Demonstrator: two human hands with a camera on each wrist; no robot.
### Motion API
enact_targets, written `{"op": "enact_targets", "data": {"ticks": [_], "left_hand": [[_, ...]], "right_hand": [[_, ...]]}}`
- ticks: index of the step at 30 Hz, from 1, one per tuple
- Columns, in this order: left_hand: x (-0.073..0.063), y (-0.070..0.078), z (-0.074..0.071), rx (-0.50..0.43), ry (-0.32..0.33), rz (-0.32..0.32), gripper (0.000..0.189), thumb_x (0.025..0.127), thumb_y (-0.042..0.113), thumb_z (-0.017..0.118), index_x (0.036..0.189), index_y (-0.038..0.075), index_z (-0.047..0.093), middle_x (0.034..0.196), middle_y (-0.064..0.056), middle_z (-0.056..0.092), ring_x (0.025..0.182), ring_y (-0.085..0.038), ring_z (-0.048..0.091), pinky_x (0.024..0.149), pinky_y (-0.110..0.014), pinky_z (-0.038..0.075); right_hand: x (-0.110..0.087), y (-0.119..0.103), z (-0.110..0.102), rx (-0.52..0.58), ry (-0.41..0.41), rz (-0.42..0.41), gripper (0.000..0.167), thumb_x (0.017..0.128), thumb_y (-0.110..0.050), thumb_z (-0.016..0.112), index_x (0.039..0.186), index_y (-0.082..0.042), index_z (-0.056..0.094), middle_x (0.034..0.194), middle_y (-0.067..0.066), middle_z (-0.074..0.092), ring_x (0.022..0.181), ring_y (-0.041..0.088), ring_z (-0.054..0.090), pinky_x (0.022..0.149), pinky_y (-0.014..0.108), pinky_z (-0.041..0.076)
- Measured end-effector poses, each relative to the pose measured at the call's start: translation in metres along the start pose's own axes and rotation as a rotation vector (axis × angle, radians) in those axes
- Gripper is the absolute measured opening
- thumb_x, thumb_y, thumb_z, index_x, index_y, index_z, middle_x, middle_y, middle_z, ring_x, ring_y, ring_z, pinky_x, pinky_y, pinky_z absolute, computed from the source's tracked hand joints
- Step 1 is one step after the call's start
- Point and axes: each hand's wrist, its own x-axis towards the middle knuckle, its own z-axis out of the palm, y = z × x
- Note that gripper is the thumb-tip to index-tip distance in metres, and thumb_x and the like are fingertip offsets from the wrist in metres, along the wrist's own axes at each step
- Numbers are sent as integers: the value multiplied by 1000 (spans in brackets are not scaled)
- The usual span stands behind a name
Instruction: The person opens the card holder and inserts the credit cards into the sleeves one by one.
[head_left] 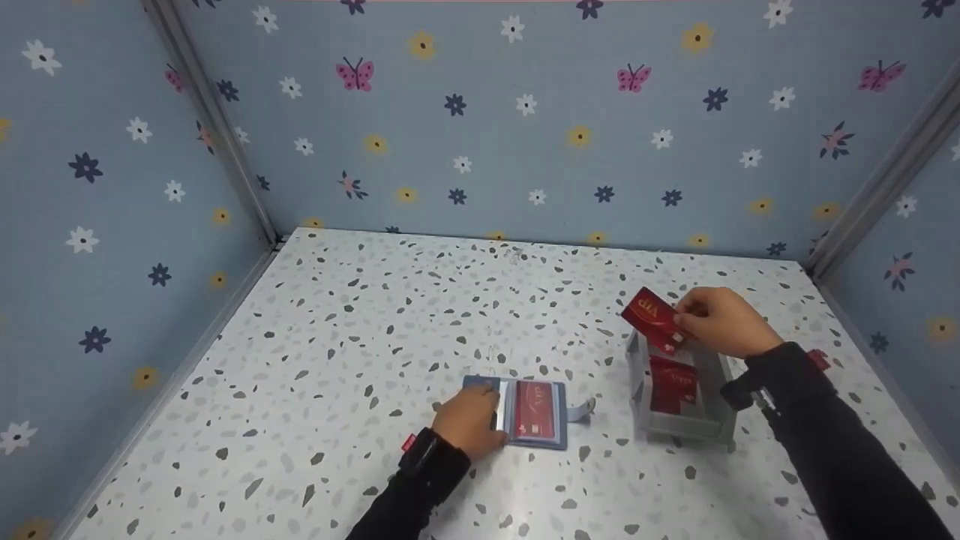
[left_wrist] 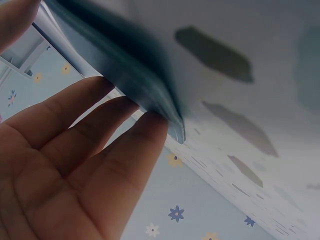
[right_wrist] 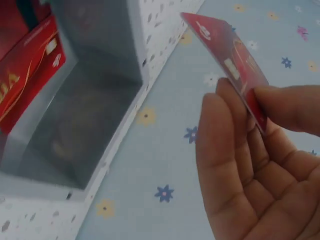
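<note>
A blue card holder [head_left: 561, 416] lies spread on the speckled table, with a red VIP card [head_left: 534, 410] in its clear right-hand sleeve. My left hand [head_left: 470, 421] holds its left cover; in the left wrist view the fingertips [left_wrist: 152, 120] touch the cover's edge [left_wrist: 172, 112], and only part of the thumb shows. Between thumb and fingers, my right hand [head_left: 724, 322] pinches another red VIP card [head_left: 649, 319], raised and tilted above a grey tray-like box [head_left: 686, 426]. More red cards [head_left: 673, 384] lean inside this box, also visible in the right wrist view [right_wrist: 37, 70].
The card holder's strap [head_left: 581, 410] sticks out to the right, toward the box. Blue flowered panels [head_left: 480, 120] enclose the back and sides of the white speckled table [head_left: 360, 322]. Grey metal posts [head_left: 214, 112] stand at the rear corners.
</note>
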Motion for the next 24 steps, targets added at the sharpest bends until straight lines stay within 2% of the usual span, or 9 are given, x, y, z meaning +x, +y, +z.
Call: {"op": "enact_targets", "data": {"ticks": [4,12,19,24], "left_hand": [[0,0,-1,-15,-10,-15,62,73,25,82,126,0,62,139,-20,56,127,-36,55,108,-48,45],[-1,2,-1,-13,-3,-19,61,72,25,83,124,-1,63,137,-20,58,124,-36,57,106,-48,47],[0,1,-1,-28,-8,-21,61,72,24,82,125,0,63,137,-20,57,125,-36,56,107,-48,46],[0,2,-3,-26,-7,-18,58,73,25,81,123,0,64,137,-19,58,125,-35,56,107,-48,46]], "right_hand": [[0,-15,19,112,36,-11,17,94,-9,56,102,3,63,86,13,69,73,17,63,65,25,53],[-2,-34,66,305,69,-43,13,92,-1,54,102,5,59,84,12,63,70,14,61,62,23,56],[-4,-44,110,518,38,1,11,89,2,55,99,6,57,81,11,64,71,14,64,66,26,60],[-4,-44,135,574,20,7,11,90,1,56,99,6,56,82,13,65,70,16,64,65,32,61]]}}
